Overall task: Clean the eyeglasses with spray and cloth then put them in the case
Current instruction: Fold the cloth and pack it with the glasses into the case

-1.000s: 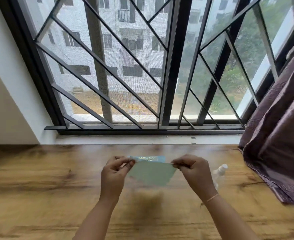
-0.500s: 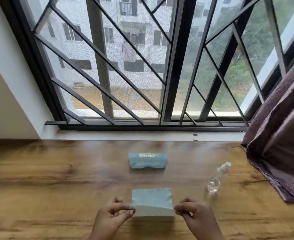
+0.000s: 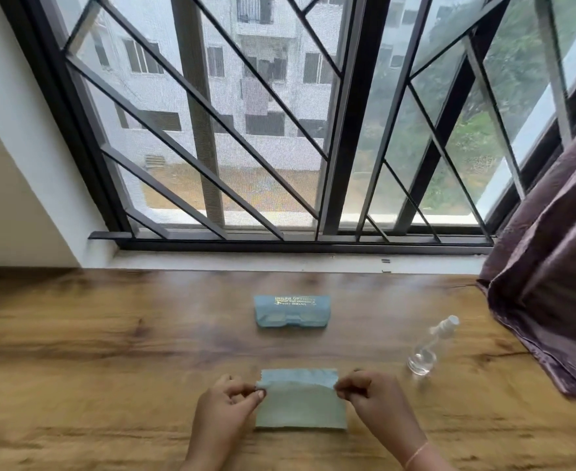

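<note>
— Wood-grain brown table (image 3: 110, 351) fills the lower half, but where are the eyeglasses?

— Cannot see them. The pale blue soft rectangular case (image 3: 292, 310) lies shut at 12 o'clock from the hands, so anything inside is hidden. Its gold lettering is too blurred to read in full.

— And the cloth?

— The pale green square cleaning cloth (image 3: 301, 402) lies on the table at 6 o'clock from the case, well apart from it. Its far edge looks folded toward the person, showing a bluer strip with a zigzag trim. The left hand (image 3: 227, 407) pinches the fold at the cloth's 9 o'clock corner between thumb and forefinger; the right hand (image 3: 373, 399) pinches the 3 o'clock corner the same way. Both forearms are cut off by the bottom edge.

— The spray?

— A small clear plastic spray bottle (image 3: 429, 345) with a white cap stands at 2 o'clock from the cloth, near the right hand but not touching. The dark purple curtain (image 3: 551, 266) hangs at 3 o'clock, cut off by the frame.

— What changed?

— A second ago the cloth was stretched in the air, covering most of the case. Half a second ago it reached the table. Now the case shows whole, and both hands keep their pinch on the corners.
</note>
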`<state>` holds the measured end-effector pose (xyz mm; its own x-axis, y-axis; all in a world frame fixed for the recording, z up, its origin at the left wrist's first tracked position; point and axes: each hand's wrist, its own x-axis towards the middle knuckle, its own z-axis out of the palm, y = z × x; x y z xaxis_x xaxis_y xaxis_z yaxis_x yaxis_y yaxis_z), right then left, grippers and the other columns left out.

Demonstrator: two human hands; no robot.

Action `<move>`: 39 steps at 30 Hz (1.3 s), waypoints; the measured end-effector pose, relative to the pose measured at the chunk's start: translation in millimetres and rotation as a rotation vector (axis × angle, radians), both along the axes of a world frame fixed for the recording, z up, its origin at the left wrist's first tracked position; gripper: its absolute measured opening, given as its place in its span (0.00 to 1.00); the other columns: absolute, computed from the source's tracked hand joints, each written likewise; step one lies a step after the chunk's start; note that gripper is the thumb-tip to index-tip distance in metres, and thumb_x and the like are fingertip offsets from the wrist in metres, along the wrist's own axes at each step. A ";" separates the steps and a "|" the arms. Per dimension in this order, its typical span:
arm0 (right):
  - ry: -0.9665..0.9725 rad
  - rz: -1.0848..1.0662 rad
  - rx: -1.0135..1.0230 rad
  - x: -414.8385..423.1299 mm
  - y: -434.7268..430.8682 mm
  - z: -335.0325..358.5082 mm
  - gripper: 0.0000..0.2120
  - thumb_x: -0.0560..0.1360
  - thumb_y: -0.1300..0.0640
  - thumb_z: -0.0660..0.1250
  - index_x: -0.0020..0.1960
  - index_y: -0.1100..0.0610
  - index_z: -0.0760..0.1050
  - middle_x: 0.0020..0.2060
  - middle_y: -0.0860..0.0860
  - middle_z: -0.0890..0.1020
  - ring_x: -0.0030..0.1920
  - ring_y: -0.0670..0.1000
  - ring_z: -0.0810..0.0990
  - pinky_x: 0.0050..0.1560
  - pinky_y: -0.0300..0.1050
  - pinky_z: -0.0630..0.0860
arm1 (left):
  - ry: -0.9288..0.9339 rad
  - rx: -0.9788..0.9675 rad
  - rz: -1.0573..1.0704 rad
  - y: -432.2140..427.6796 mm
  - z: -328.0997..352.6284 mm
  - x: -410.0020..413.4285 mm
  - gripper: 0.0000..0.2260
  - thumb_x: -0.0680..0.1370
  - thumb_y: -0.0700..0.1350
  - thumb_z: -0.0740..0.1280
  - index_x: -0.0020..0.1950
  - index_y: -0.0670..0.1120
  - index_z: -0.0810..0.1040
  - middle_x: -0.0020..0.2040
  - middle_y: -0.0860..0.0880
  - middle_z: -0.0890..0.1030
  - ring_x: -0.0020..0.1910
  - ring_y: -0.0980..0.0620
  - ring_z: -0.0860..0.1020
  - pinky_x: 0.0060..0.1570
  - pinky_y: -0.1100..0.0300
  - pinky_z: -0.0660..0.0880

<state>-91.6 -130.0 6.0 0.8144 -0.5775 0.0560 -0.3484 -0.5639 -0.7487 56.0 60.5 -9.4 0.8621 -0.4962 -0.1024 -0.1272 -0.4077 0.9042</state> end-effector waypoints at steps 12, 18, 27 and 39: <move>0.155 -0.027 -0.013 26.7 -17.3 -10.0 0.11 0.65 0.69 0.70 0.38 0.54 0.84 0.25 0.23 0.72 0.37 0.27 0.76 0.40 0.25 0.70 | -0.067 0.315 0.048 -21.4 -4.9 9.8 0.04 0.68 0.53 0.72 0.40 0.55 0.83 0.44 0.53 0.81 0.45 0.53 0.79 0.41 0.62 0.72; 0.163 -0.027 -0.052 25.7 -15.6 -12.2 0.09 0.66 0.66 0.70 0.38 0.52 0.83 0.25 0.33 0.74 0.32 0.32 0.74 0.37 0.23 0.67 | -0.094 0.343 0.039 -21.9 -1.9 6.7 0.05 0.68 0.53 0.72 0.43 0.57 0.82 0.46 0.56 0.81 0.46 0.54 0.79 0.45 0.61 0.74; -0.027 -0.084 -0.220 2.9 -2.4 -10.6 0.06 0.64 0.60 0.72 0.39 0.50 0.82 0.32 0.36 0.71 0.36 0.39 0.72 0.37 0.24 0.66 | -0.225 0.238 0.117 -3.3 11.1 -3.2 0.10 0.68 0.46 0.74 0.37 0.62 0.80 0.37 0.57 0.75 0.30 0.56 0.73 0.31 0.63 0.67; 0.050 -0.098 -0.325 7.9 11.3 -19.8 0.05 0.61 0.52 0.70 0.37 0.47 0.81 0.30 0.40 0.75 0.35 0.43 0.74 0.30 0.33 0.68 | -0.345 0.291 0.092 -9.1 19.8 -20.1 0.02 0.70 0.54 0.72 0.41 0.61 0.82 0.37 0.57 0.75 0.39 0.54 0.78 0.35 0.61 0.71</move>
